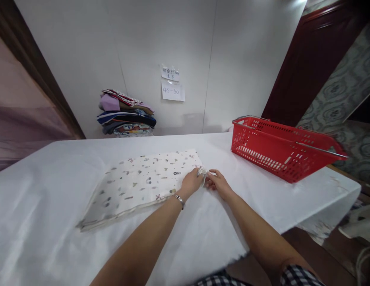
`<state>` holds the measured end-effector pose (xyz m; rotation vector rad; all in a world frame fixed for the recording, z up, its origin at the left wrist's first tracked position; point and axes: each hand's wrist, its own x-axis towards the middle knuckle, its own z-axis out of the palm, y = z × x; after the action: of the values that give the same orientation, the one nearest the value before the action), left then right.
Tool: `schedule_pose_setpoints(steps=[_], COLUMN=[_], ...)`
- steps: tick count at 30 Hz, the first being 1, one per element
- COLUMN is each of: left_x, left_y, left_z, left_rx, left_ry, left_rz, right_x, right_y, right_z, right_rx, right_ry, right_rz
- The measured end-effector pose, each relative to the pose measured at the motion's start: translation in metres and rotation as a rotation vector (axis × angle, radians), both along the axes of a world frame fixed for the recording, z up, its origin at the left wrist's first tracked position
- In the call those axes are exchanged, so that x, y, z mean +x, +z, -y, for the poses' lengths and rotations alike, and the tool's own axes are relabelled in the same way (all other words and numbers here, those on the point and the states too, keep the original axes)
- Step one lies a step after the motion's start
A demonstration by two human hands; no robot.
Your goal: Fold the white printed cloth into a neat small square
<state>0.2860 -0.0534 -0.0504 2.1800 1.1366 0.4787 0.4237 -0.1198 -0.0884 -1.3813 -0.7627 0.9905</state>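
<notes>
Patterned cloth [149, 178]: centre of frame, folded flat on white tabletop [202, 234], presumably so its layers stay even. Left hand [191, 180]: fingers closed on the cloth's bunched right end, likely steadying it. Right hand [219, 184]: fingers curled beside that bunch; pinch or mere touch, cannot tell. Forearms [253, 222]: converging from lower edge.

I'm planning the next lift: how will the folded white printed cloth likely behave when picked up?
The folded white printed cloth will probably flop: its edge crumples at the left hand. Its layers, visible along the near side, may slide apart if lifted unevenly. Lying flat, it seems unlikely to roll.
</notes>
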Motion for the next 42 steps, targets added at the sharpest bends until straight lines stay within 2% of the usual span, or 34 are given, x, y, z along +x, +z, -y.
schedule_pose_setpoints(steps=[7, 10, 15, 18, 21, 24, 27, 32, 34, 37, 42], left_x=[0.0, 0.001, 0.003, 0.003, 0.003, 0.005, 0.006, 0.005, 0.005, 0.006, 0.006], left_y=[0.001, 0.004, 0.01, 0.015, 0.015, 0.011, 0.008, 0.018, 0.021, 0.019, 0.014], left_z=[0.005, 0.008, 0.014, 0.018, 0.022, 0.024, 0.023, 0.018, 0.018, 0.022, 0.025], left_rx=[0.042, 0.085, 0.2, 0.322, 0.421, 0.399, 0.352, 0.391, 0.414, 0.365, 0.272], left_ry=[0.008, 0.015, 0.026, 0.026, -0.046, -0.094, -0.059, 0.002, -0.031, -0.114, -0.112], left_rz=[-0.029, -0.057, -0.102, -0.128, -0.16, -0.197, -0.196, -0.192, -0.208, -0.232, -0.229], right_x=[-0.003, -0.004, -0.001, -0.001, -0.003, -0.004, -0.003, -0.003, -0.005, -0.007, -0.007], right_y=[-0.006, -0.004, 0.003, 0.006, 0.008, 0.008, 0.005, 0.003, 0.004, 0.007, 0.012], right_z=[-0.009, -0.009, 0.007, 0.011, 0.009, 0.007, 0.006, 0.005, 0.005, 0.006, 0.009], right_rx=[-0.015, -0.007, 0.028, 0.058, 0.109, 0.126, 0.128, 0.158, 0.176, 0.166, 0.157], right_ry=[-0.053, -0.1, -0.067, -0.063, -0.048, -0.031, -0.029, -0.03, -0.024, -0.027, -0.002], right_rz=[0.296, 0.317, 0.125, -0.021, -0.108, -0.155, -0.165, -0.156, -0.166, -0.192, -0.255])
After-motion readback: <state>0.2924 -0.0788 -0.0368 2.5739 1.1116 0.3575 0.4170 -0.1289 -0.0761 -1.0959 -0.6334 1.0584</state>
